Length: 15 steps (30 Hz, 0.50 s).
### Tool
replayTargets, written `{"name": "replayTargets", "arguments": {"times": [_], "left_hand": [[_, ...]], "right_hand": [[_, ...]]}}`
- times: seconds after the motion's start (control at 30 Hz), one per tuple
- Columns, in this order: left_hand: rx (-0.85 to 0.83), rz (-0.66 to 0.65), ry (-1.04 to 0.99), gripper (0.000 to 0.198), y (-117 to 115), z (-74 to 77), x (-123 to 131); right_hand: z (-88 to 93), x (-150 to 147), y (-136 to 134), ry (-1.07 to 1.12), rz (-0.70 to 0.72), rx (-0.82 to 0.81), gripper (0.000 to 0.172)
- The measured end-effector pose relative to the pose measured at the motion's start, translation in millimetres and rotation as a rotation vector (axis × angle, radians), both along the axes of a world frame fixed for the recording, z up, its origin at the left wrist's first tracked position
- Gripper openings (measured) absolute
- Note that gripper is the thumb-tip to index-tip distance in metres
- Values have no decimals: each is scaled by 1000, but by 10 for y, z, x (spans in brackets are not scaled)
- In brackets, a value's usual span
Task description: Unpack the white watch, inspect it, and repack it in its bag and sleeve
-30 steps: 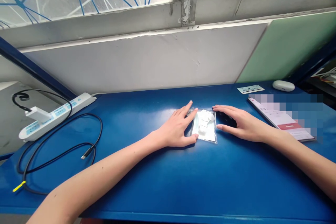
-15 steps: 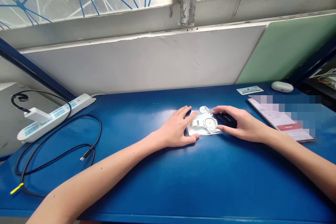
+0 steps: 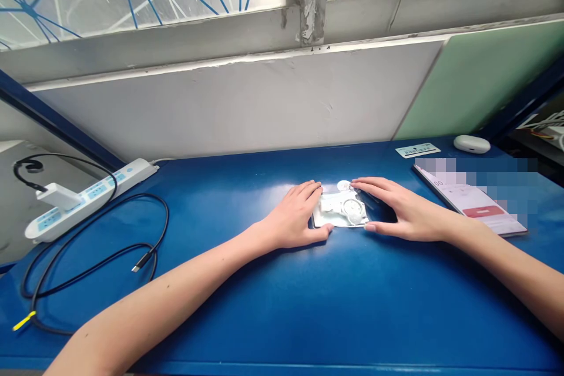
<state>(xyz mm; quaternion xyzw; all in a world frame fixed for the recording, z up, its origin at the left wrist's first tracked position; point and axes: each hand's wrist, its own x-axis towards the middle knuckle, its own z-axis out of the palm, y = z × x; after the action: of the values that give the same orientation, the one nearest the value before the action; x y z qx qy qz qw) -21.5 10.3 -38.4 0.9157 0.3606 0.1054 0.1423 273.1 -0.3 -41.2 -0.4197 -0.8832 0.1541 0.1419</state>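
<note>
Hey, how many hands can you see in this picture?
2: the left hand is at the left edge of the small packet, and the right hand is at its right edge. No others show.

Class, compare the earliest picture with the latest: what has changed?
The clear packet has been turned or flipped: it now lies longer side to side, showing a round, dial-like part. The left hand's fingers have drawn closer together; the right hand's thumb and fingers have spread apart. The power strip, phone and white case stayed put.
</note>
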Motion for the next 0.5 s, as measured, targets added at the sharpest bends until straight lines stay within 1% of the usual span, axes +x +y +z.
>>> {"name": "replayTargets", "arguments": {"times": [0.07, 0.23, 0.37, 0.43, 0.5], "left_hand": [[16, 11, -3, 80, -4, -1, 7], [61, 89, -70, 72, -34, -37, 27], [105, 111, -85, 73, -39, -42, 25], [131, 82, -56, 73, -17, -8, 6], [140, 7, -2, 74, 23, 42, -28]], "right_hand": [[-1, 8, 4, -1, -2, -14, 81], [-2, 12, 8, 4, -10, -22, 81], [-6, 9, 3, 4, -22, -27, 81], [-6, 10, 0, 1, -32, -34, 80], [-5, 13, -1, 0, -39, -39, 79]]}}
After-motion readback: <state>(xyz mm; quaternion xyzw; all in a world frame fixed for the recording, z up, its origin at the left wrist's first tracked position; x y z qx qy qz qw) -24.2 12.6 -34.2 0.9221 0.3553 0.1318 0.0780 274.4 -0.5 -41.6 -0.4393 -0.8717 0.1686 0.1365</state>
